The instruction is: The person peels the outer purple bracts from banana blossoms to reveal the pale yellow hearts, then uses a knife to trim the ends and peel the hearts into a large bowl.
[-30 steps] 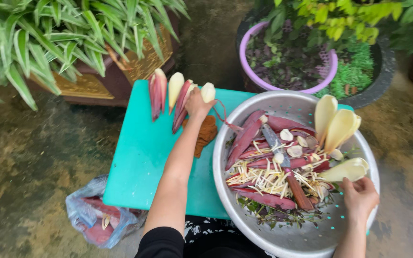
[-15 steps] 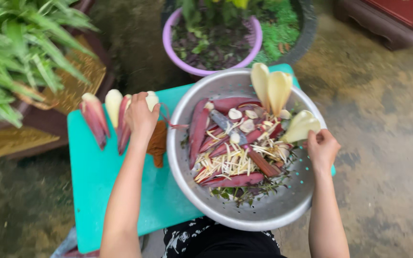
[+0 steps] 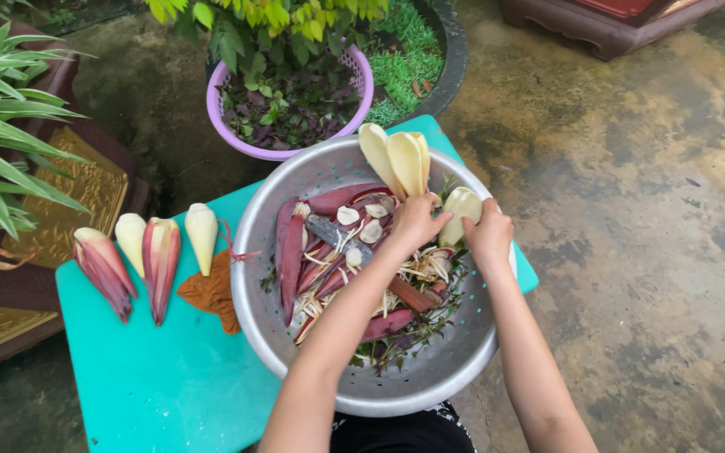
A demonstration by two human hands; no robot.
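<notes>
While both hands meet over the metal bowl (image 3: 312, 352) at the table's (image 3: 153, 386) right edge, the left hand (image 3: 417, 222) and right hand (image 3: 488, 235) close together on a pale banana-blossom heart (image 3: 461, 210) (its base hidden). Four peeled bracts (image 3: 148, 256) lie along the far left edge.

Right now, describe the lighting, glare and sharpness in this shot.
Head view: soft, even daylight with no hard shadows; mild sheen on the metal bowl rim and on the wet floor; both hands, left hand and right hand, look sharp; slight wide-angle stretching at edges.
</notes>
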